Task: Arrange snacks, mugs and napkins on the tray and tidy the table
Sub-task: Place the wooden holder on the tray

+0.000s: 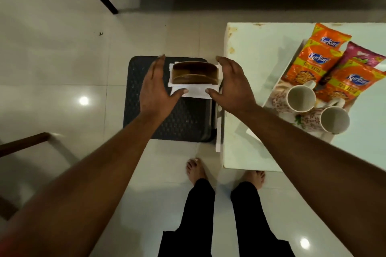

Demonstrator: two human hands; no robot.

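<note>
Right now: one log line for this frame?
left hand, right hand: flanking napkin holder | thumbs on napkins | on dark stool

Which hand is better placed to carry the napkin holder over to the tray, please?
Probably the right hand: it flanks the napkin holder on the side facing the tray; the left hand is on the far side.

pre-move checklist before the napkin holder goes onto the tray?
1. Left hand on the napkins: ok, thumb touches their front edge.
2. Right hand on the napkins: ok, thumb on the front edge too.
3. Firm grip on the holder: cannot tell; fingers flank it, open.
4. Holder upright on the stool: ok.
5. Free spot on the tray: not ok; packets and mugs fill the visible part.
6. Path to the table: ok, nothing stands between.
</note>
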